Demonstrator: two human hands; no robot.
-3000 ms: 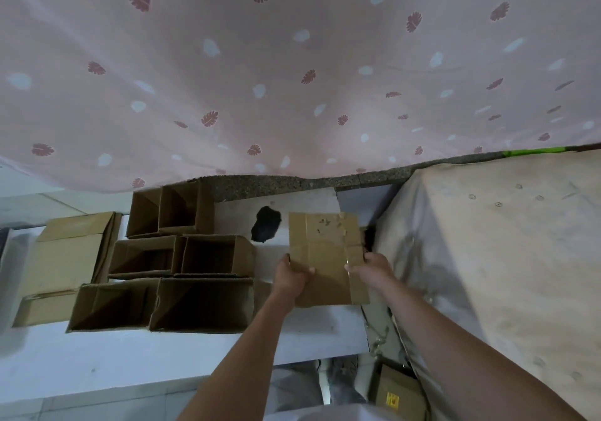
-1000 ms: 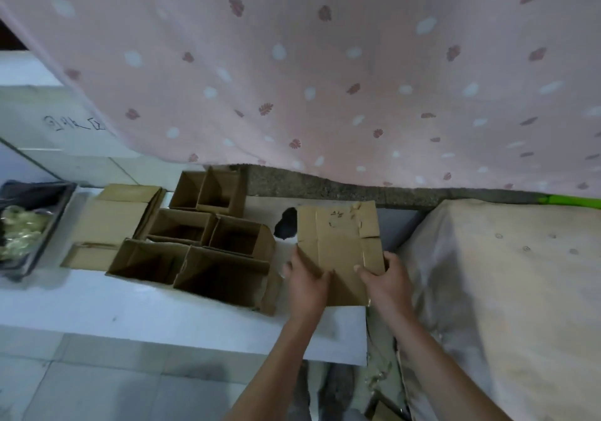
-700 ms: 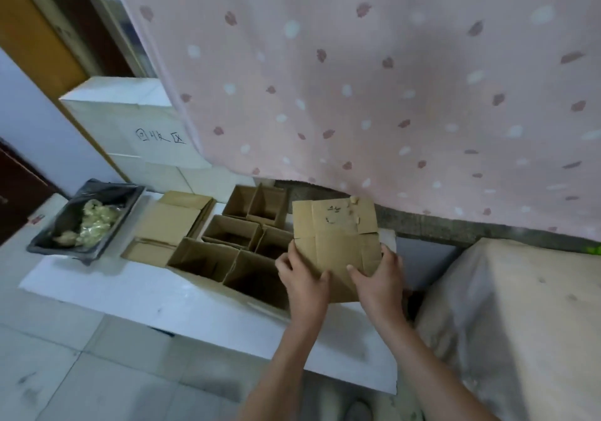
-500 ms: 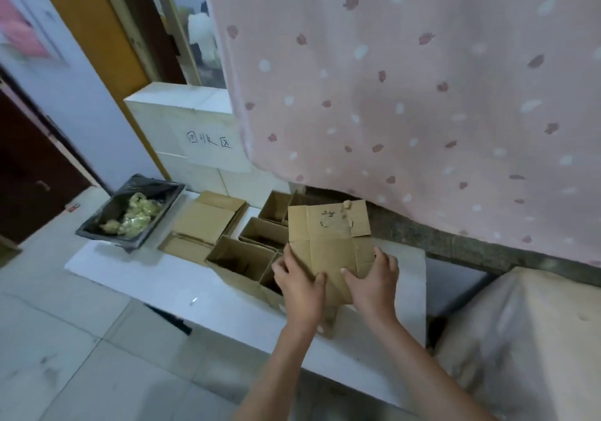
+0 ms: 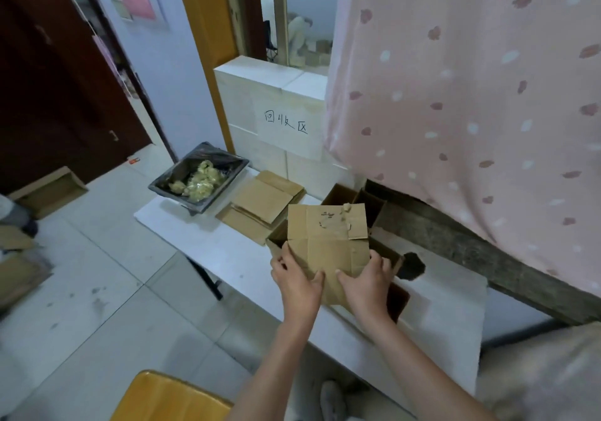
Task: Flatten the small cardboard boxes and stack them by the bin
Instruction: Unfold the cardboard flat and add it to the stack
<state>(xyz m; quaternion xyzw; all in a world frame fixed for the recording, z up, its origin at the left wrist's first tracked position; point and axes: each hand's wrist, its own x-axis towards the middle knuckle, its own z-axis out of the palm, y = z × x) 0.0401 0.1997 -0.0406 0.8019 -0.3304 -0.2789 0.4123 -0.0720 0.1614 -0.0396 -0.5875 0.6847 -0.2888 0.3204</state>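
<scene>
I hold a flattened brown cardboard box [image 5: 328, 241] upright above the white table [image 5: 448, 316]. My left hand [image 5: 297, 282] grips its lower left edge and my right hand [image 5: 367, 285] grips its lower right edge, thumbs on the near face. Behind the sheet stand several open cardboard boxes [image 5: 344, 196], mostly hidden by it. To their left a stack of flattened boxes [image 5: 263, 202] lies on the table beside a black-lined bin [image 5: 198, 176] with yellowish waste in it.
A pink spotted curtain [image 5: 471, 79] hangs over the table's far right. A white block wall [image 5: 286, 121] with handwritten characters stands behind the bin. More cardboard [image 5: 48, 189] lies on the tiled floor at the left. A yellow seat [image 5: 166, 398] is near my legs.
My view has swung left, bringing the bin, wall and doorway into sight. Both hands carried the flattened box leftward over the open boxes, keeping the same hold.
</scene>
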